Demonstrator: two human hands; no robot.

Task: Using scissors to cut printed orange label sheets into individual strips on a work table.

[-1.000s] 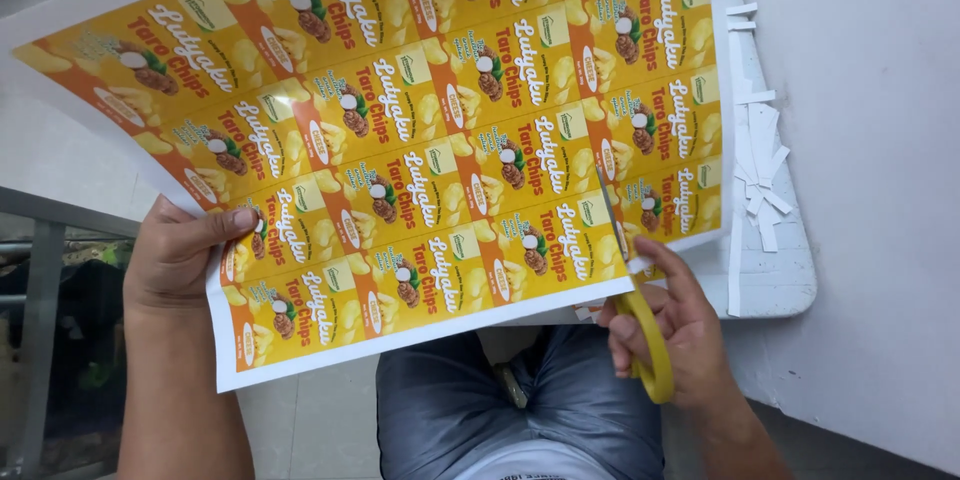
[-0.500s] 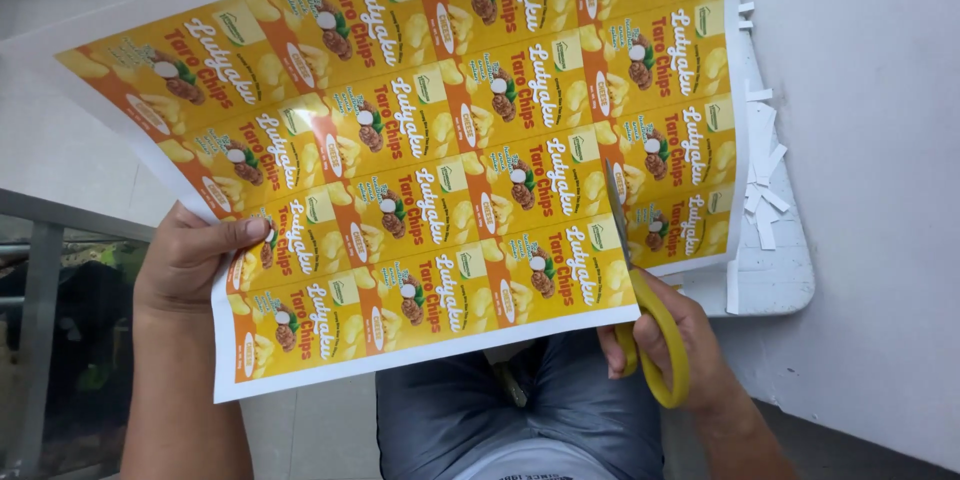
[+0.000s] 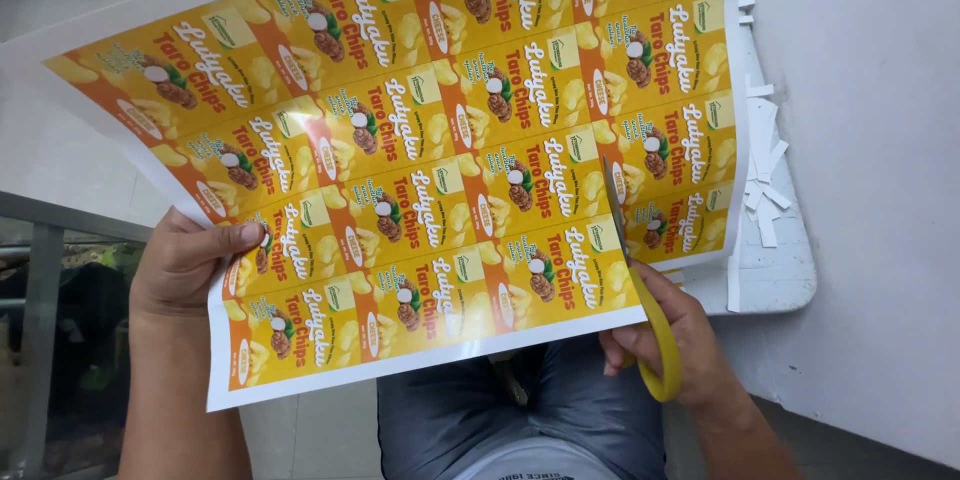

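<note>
Cutting a printed sheet (image 3: 420,150) of yellow-and-orange labels apart, and barely begun.

Left hand (image 3: 185,265) pinching the sheet's lower left edge, thumb on top, grip closed on the paper and holding it up off the lap. Right hand (image 3: 670,340) closed around the yellow handles of a pair of scissors (image 3: 640,290), blade lying up along the seam between the last two columns of labels on the right; blades look nearly together, though how far the cut has run cannot be told.

Sheet held in the air, slanting from upper left down to lower right, its right edge over a white tray (image 3: 780,280) resting on the pale surface (image 3: 860,120).

Done, judging by this: only trimming, with thin white strips (image 3: 765,180) scattered on the tray and beside it. No separate labels anywhere in view. Left: almost everything, since all rows and columns appear joined, with a white margin along the bottom and left edges.
</note>
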